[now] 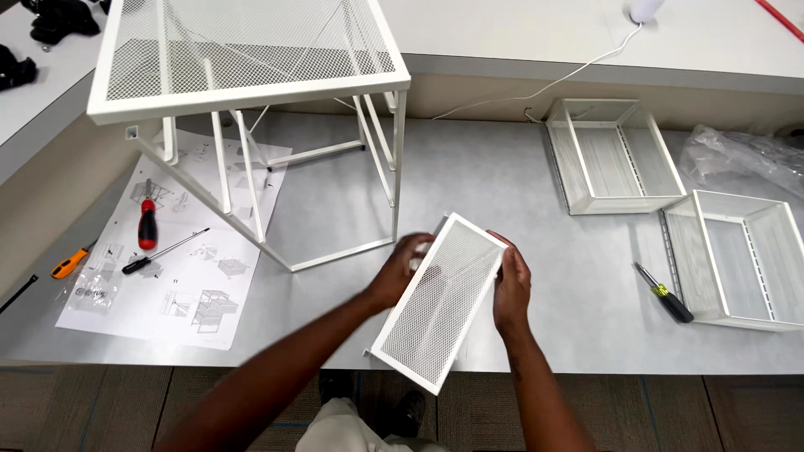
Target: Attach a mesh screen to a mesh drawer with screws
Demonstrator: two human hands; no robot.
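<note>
What you can't fully see from your head camera

Your left hand (404, 269) sits partly behind the white mesh panel (440, 301), so its fingertips show only dimly through the mesh, and your grip there can't be read. The mesh shelf frame (243, 59) is cut off by the top edge, as are the black objects (50, 21) at upper left. The right-hand wire basket (741, 255) runs off the right edge. The drawings on the instruction sheet (188, 251) are too small to make out.
</note>
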